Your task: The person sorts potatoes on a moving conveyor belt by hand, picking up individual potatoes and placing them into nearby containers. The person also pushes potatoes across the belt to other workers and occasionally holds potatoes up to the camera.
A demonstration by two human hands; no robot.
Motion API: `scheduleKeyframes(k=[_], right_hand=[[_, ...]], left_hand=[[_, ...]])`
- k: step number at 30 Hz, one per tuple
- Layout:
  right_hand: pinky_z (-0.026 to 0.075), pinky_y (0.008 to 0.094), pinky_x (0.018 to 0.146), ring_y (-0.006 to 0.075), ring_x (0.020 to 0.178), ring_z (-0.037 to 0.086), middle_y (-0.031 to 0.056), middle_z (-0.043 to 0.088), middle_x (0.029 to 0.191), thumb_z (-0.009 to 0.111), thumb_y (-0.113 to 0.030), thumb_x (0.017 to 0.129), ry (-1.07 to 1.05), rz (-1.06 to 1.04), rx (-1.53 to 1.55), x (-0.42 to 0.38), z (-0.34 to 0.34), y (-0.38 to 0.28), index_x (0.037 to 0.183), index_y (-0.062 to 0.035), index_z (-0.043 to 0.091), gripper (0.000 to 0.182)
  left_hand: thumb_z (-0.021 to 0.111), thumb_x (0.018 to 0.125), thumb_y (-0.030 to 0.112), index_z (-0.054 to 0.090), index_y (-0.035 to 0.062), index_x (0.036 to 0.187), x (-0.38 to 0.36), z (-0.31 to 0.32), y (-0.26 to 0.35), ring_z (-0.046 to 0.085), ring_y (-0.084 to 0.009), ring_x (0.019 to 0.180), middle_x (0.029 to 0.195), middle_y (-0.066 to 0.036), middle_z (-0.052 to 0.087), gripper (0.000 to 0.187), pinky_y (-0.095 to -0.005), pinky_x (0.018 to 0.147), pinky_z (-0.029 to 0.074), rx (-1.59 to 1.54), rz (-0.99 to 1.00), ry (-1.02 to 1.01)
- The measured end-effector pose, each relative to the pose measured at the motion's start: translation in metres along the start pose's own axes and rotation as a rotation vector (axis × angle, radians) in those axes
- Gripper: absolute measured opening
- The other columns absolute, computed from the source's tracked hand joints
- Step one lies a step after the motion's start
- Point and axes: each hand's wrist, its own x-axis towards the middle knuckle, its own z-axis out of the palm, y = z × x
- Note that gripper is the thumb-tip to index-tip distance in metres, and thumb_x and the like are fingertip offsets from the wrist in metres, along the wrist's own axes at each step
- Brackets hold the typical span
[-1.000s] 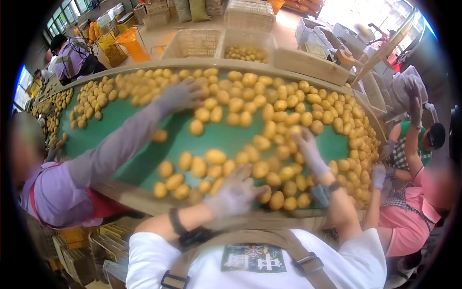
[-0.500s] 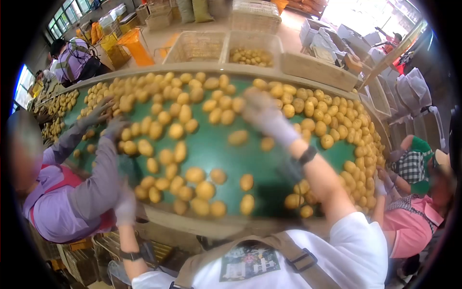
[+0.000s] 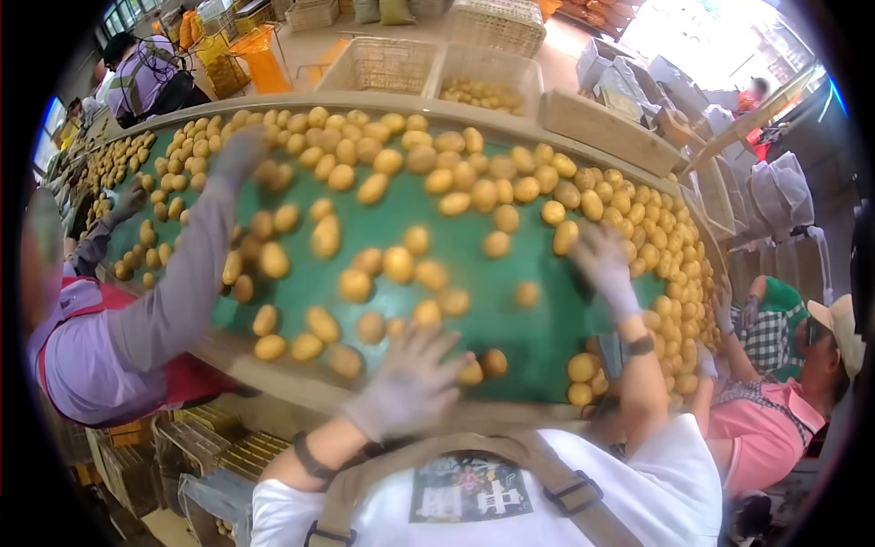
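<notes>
My left hand (image 3: 406,378), in a pale glove, is open at the near edge of the green belt (image 3: 510,342). Its fingers are spread, with a potato (image 3: 469,372) right by the fingertips. Farther right, my gloved right hand (image 3: 603,260) reaches over the belt, fingers stretched out and open, somewhat blurred. Its fingertips are at the edge of the dense heap of potatoes (image 3: 674,246), and one potato (image 3: 565,237) lies just left of them. Other potatoes (image 3: 398,263) are scattered across the middle of the belt.
On the left, a co-worker's gloved hand (image 3: 241,153) reaches over the potatoes. Another co-worker in a pink shirt (image 3: 761,419) stands on the right. Beyond the far rim are a plastic crate (image 3: 383,66), a second crate holding potatoes (image 3: 488,80), and a wooden box (image 3: 597,132).
My left hand has moved right from the belt's left near side. My right hand has drawn back and right from the far potatoes. Potatoes in the middle have shifted; the co-worker's arm reaches farther.
</notes>
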Motion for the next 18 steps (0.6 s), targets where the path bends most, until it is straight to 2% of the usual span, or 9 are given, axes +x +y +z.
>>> scheduleKeyframes(k=[1, 2, 4, 7, 9, 12, 14, 17, 18], right_hand=[[0.049, 0.0525, 0.098, 0.0377, 0.125, 0.057, 0.0161, 0.066, 0.128, 0.068, -0.027, 0.093, -0.096, 0.124, 0.192, 0.003, -0.013, -0.015, 0.118, -0.0119, 0.073, 0.030], [0.048, 0.0529, 0.098, 0.0379, 0.125, 0.057, 0.0163, 0.066, 0.129, 0.069, -0.027, 0.092, -0.188, 0.248, 0.383, 0.015, -0.034, -0.043, 0.117, -0.0125, 0.073, 0.030], [0.052, 0.0531, 0.088, 0.0385, 0.115, 0.062, 0.0143, 0.069, 0.121, 0.070, -0.031, 0.089, -0.213, 0.388, 0.801, 0.031, -0.051, -0.077, 0.117, -0.0126, 0.070, 0.034], [0.056, 0.0476, 0.079, 0.0373, 0.100, 0.068, 0.0141, 0.070, 0.114, 0.063, -0.029, 0.093, -0.231, 0.432, 0.793, 0.067, -0.045, -0.073, 0.121, -0.0085, 0.066, 0.034], [0.053, 0.0474, 0.087, 0.0373, 0.104, 0.065, 0.0187, 0.067, 0.113, 0.062, -0.023, 0.090, -0.165, 0.275, 0.572, 0.096, -0.015, -0.050, 0.126, -0.0095, 0.065, 0.039], [0.051, 0.0492, 0.091, 0.0402, 0.106, 0.064, 0.0221, 0.066, 0.111, 0.060, -0.016, 0.085, -0.324, 0.175, 0.295, 0.104, 0.026, -0.047, 0.126, -0.0096, 0.066, 0.041], [0.050, 0.0486, 0.094, 0.0406, 0.109, 0.063, 0.0226, 0.067, 0.113, 0.061, -0.016, 0.084, -0.438, 0.202, 0.326, 0.120, 0.014, -0.057, 0.121, -0.0092, 0.066, 0.038], [0.051, 0.0464, 0.095, 0.0407, 0.110, 0.063, 0.0231, 0.067, 0.115, 0.060, -0.016, 0.084, -0.534, 0.302, 0.625, 0.135, -0.033, -0.052, 0.116, -0.0078, 0.068, 0.034], [0.052, 0.0445, 0.095, 0.0394, 0.108, 0.065, 0.0233, 0.069, 0.111, 0.060, -0.017, 0.084, -0.419, 0.418, 0.628, 0.143, -0.038, -0.055, 0.111, -0.0072, 0.070, 0.031]], left_hand=[[0.073, 0.082, 0.030, 0.066, 0.0163, 0.129, 0.001, 0.006, 0.003, 0.050, -0.0319, 0.133, 0.129, -0.009, 0.062, 0.048, -0.0612, 0.115, 0.031, 0.026, 0.046, -0.050], [0.076, 0.077, 0.034, 0.067, 0.0196, 0.123, 0.001, 0.016, -0.001, 0.049, -0.0308, 0.134, 0.123, -0.009, 0.062, 0.049, -0.0645, 0.114, 0.028, 0.024, 0.053, -0.065], [0.077, 0.073, 0.033, 0.068, 0.0205, 0.120, 0.001, 0.010, -0.018, 0.049, -0.0307, 0.134, 0.119, -0.009, 0.062, 0.049, -0.0638, 0.115, 0.028, 0.065, 0.061, -0.120], [0.077, 0.068, 0.031, 0.068, 0.0212, 0.116, -0.031, -0.003, -0.049, 0.049, -0.0316, 0.134, 0.116, -0.009, 0.062, 0.049, -0.0634, 0.116, 0.027, 0.081, -0.020, -0.158], [0.076, 0.066, 0.030, 0.068, 0.0209, 0.114, -0.046, -0.024, -0.066, 0.049, -0.0325, 0.134, 0.116, -0.009, 0.062, 0.050, -0.0624, 0.116, 0.027, 0.141, -0.138, -0.123], [0.075, 0.067, 0.033, 0.067, 0.0208, 0.117, -0.086, -0.052, -0.117, 0.045, -0.0347, 0.136, 0.126, -0.011, 0.060, 0.052, -0.0616, 0.116, 0.024, 0.339, -0.386, -0.109], [0.073, 0.072, 0.033, 0.066, 0.0183, 0.124, -0.113, -0.073, -0.144, 0.042, -0.0359, 0.139, 0.135, -0.012, 0.057, 0.055, -0.0596, 0.118, 0.023, 0.428, -0.578, -0.032], [0.072, 0.077, 0.029, 0.063, 0.0125, 0.131, -0.137, -0.084, -0.154, 0.044, -0.0365, 0.137, 0.137, -0.014, 0.056, 0.057, -0.0561, 0.117, 0.027, 0.557, -0.735, 0.150], [0.071, 0.080, 0.027, 0.062, 0.0097, 0.133, -0.139, -0.088, -0.149, 0.047, -0.0369, 0.134, 0.136, -0.016, 0.057, 0.057, -0.0539, 0.116, 0.031, 0.637, -0.755, 0.202]])
